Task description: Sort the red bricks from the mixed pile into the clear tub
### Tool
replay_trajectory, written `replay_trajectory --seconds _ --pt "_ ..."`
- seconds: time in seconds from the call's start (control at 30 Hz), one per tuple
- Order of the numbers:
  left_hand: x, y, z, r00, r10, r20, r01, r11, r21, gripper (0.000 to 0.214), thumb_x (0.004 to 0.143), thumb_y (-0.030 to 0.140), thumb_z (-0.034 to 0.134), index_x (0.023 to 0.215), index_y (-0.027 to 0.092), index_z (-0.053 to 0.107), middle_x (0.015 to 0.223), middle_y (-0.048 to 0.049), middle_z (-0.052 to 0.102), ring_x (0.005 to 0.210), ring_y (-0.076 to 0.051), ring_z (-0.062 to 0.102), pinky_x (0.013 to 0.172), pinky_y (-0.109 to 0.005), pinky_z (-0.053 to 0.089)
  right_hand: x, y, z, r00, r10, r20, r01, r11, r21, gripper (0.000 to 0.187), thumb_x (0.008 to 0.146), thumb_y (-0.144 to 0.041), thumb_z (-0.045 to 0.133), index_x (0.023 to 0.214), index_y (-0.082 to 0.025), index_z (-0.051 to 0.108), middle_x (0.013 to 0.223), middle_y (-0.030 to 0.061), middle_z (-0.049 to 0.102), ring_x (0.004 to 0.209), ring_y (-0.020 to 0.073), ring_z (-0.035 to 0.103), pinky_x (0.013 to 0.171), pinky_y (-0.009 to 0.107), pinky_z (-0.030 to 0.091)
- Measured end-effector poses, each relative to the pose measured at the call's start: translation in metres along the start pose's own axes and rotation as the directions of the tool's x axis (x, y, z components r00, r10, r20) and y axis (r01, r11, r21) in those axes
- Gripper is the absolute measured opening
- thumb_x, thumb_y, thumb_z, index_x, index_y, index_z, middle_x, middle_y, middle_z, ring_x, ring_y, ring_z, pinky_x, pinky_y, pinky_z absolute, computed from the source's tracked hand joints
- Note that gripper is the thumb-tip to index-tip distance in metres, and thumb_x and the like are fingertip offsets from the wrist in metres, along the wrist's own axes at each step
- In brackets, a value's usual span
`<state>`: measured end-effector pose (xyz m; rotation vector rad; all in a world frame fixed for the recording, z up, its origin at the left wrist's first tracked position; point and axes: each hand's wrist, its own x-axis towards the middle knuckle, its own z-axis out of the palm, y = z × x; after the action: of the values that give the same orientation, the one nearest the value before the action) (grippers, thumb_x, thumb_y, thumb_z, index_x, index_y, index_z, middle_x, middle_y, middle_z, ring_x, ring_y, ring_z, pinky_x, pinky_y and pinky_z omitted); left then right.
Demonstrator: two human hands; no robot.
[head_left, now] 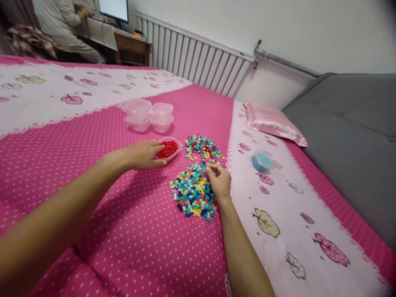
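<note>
My left hand (pixel 144 156) lies with fingers stretched out at the near left rim of a clear plastic container (pixel 180 145), partly covering it. Small red bricks (pixel 168 149) fill that container. At the right edge of a mixed pile of small coloured bricks (pixel 193 192), my right hand (pixel 220 181) has thumb and fingers pinched together. Whatever sits between those fingertips is too small to make out. Just behind lies a second mixed pile of bricks (pixel 202 145), with red, yellow, teal and blue pieces.
Stacked clear containers (pixel 139 119) stand on the pink bedspread (pixel 198 99) beyond my left hand. To the right is a container of light blue bricks (pixel 262 161), near a pink pillow (pixel 274 121). A person (pixel 62 24) sits at a desk with a monitor (pixel 114 9).
</note>
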<state>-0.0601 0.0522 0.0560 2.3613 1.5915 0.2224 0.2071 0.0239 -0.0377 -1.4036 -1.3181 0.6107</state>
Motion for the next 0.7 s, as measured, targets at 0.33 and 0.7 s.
replay_trajectory --seconds 0.33,0.7 --pt "-0.003 0.009 0.025 0.996 0.02 -0.089 0.001 0.972 0.237 0.08 0.08 0.056 0.051 0.142 0.007 0.036 0.152 -0.0205 0.027 0.141 -0.036 0.019 0.114 -0.049 0.013 0.0 -0.002 0.0 0.999 0.014 -0.034 -0.014 1.0 -0.009 0.029 0.074 -0.041 0.06 0.084 -0.015 0.069 0.072 0.0038 0.068 0.06 0.015 0.056 0.06 0.027 0.047" --pt "-0.021 0.059 0.106 0.928 0.017 -0.373 -0.188 0.886 -0.425 0.063 0.091 0.054 0.035 0.141 0.017 0.039 0.144 -0.0123 0.044 0.133 -0.024 0.04 0.111 -0.042 0.031 0.024 0.039 -0.02 0.936 0.082 -0.343 -0.139 0.979 -0.147 0.047 0.078 -0.047 0.052 0.109 -0.014 0.065 0.119 0.015 0.063 0.112 0.0255 0.054 0.101 0.042 0.036"
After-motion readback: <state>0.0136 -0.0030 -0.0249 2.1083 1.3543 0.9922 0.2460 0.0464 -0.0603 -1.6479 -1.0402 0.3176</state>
